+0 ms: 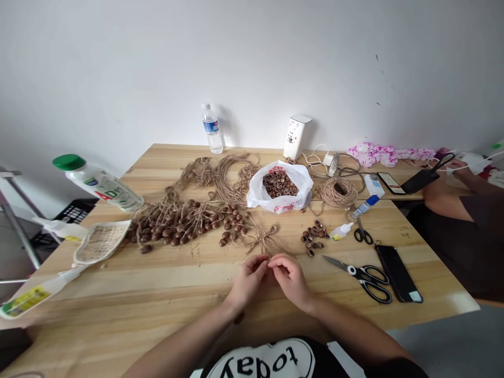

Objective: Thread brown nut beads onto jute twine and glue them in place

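Note:
My left hand and my right hand meet at the fingertips near the front of the wooden table, both closed in a pinch. Just beyond them lies a looped, knotted bundle of jute twine, and its loose strands run down to my fingertips. The piece between the fingers is mostly hidden, but it appears to be a twine end. Right of the bundle are several brown, hollow nutshell pieces. To its left, shells tied on twine lie in a large heap.
A white plastic bag of shells stands behind, beside a twine coil. Scissors, small scissors, a glue bottle and a black phone lie right. Another person's arm rests far right; a green-capped bottle stands left.

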Motion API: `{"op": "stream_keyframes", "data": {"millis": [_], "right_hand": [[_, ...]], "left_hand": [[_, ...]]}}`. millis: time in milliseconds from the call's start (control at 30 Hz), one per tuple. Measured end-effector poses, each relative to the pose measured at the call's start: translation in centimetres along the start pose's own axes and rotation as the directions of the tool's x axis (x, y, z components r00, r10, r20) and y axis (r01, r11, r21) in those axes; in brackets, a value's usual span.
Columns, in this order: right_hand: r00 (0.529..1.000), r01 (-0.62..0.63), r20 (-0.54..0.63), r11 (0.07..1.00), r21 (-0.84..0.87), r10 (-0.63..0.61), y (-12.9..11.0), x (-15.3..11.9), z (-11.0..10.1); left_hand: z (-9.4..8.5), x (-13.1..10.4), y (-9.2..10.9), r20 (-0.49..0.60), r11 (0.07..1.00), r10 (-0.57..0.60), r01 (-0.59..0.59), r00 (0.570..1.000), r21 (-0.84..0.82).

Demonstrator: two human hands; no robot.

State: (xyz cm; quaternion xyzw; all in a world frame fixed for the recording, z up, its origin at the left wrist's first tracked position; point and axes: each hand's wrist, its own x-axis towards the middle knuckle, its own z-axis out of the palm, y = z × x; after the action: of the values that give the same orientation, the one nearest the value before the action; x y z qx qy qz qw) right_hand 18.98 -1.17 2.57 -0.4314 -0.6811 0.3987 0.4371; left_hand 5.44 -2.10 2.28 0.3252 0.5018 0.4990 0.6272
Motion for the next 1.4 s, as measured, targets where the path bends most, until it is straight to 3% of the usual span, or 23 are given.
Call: {"op": "stream_keyframes", "data": {"millis": [100,200,267,333,400,433,567,700,767,800,867,900,933,1000,1033,1100,1133,1233,1400], "right_hand": [[0.998,0.064,0.03,0.995,-0.081,-0.062,0.2,-0.4,-0.2],[0.971,0.21,0.143,0.97,-0.122,-0.193,-0.2,-0.7,0.0],[0.909,0.364,0.278,0.916,-0.166,-0.311,-0.6,-1.0,0.6],[0.784,0.546,0.474,0.81,-0.215,-0.402,-1.1,-1.1,1.5],[0.643,0.689,0.653,0.674,-0.267,-0.4,-1.6,-1.1,2.7],[0.608,0.727,0.702,0.615,-0.306,-0.371,-1.8,-1.1,3.3],[0.567,0.796,0.758,0.451,-0.403,-0.324,-2.0,-0.5,6.3],[0.506,0.846,0.791,0.378,-0.377,-0.344,-1.0,0.2,8.0],[0.513,0.831,0.782,0.434,-0.348,-0.353,-0.7,0.7,7.6],[0.539,0.801,0.759,0.499,-0.33,-0.365,-0.6,1.1,6.9],[0.643,0.686,0.646,0.684,-0.248,-0.411,-1.0,2.1,5.0],[0.731,0.595,0.549,0.772,-0.222,-0.405,-1.3,2.6,3.9],[0.807,0.517,0.433,0.835,-0.188,-0.402,-1.7,3.1,2.7],[0.889,0.433,0.222,0.893,-0.12,-0.401,-2.3,3.8,0.6],[0.898,0.427,0.154,0.9,-0.087,-0.411,-2.5,3.9,-0.1],[0.899,0.436,0.06,0.898,-0.056,-0.433,-2.6,3.7,-1.0],[0.897,0.441,0.03,0.896,-0.052,-0.44,-2.4,3.5,-1.1],[0.896,0.442,-0.01,0.894,-0.067,-0.444,-1.8,2.8,-0.8],[0.866,0.499,0.053,0.859,-0.114,-0.497,-1.5,2.7,-0.6]], "left_hand": [[-0.5,0.7,0.0,-0.078,0.992,-0.031,0.021,0.996,-0.121],[-1.0,1.1,0.7,-0.107,0.974,-0.052,0.027,0.993,-0.225],[-1.5,1.3,1.5,-0.142,0.966,-0.026,-0.012,0.99,-0.259],[-2.1,1.5,2.3,-0.181,0.955,0.01,-0.063,0.983,-0.29],[-2.8,1.8,3.0,-0.22,0.942,0.036,-0.106,0.975,-0.317],[-3.2,1.9,3.4,-0.229,0.936,0.042,-0.118,0.973,-0.33],[-4.5,2.4,4.7,-0.305,0.925,0.125,-0.222,0.944,-0.308],[-5.2,2.5,5.5,-0.379,0.931,0.199,-0.295,0.904,-0.216],[-5.1,2.5,5.5,-0.376,0.94,0.204,-0.288,0.904,-0.182],[-5.0,2.5,5.4,-0.365,0.947,0.198,-0.273,0.91,-0.167],[-4.6,2.4,5.0,-0.321,0.964,0.177,-0.23,0.93,-0.135],[-4.3,2.2,4.7,-0.281,0.973,0.155,-0.196,0.947,-0.123],[-4.0,2.1,4.5,-0.232,0.979,0.128,-0.16,0.964,-0.125],[-3.1,1.6,3.9,-0.077,0.983,0.043,-0.056,0.996,-0.173],[-2.7,1.3,3.6,0.046,0.975,-0.005,0.015,0.999,-0.223],[-1.9,0.7,3.1,0.299,0.933,-0.07,0.168,0.952,-0.319],[-1.6,0.5,2.9,0.362,0.908,-0.082,0.219,0.928,-0.357],[-1.1,0.1,2.3,0.337,0.874,-0.075,0.225,0.938,-0.432],[-1.5,0.4,1.9,0.223,0.897,-0.076,0.164,0.972,-0.41]]}}
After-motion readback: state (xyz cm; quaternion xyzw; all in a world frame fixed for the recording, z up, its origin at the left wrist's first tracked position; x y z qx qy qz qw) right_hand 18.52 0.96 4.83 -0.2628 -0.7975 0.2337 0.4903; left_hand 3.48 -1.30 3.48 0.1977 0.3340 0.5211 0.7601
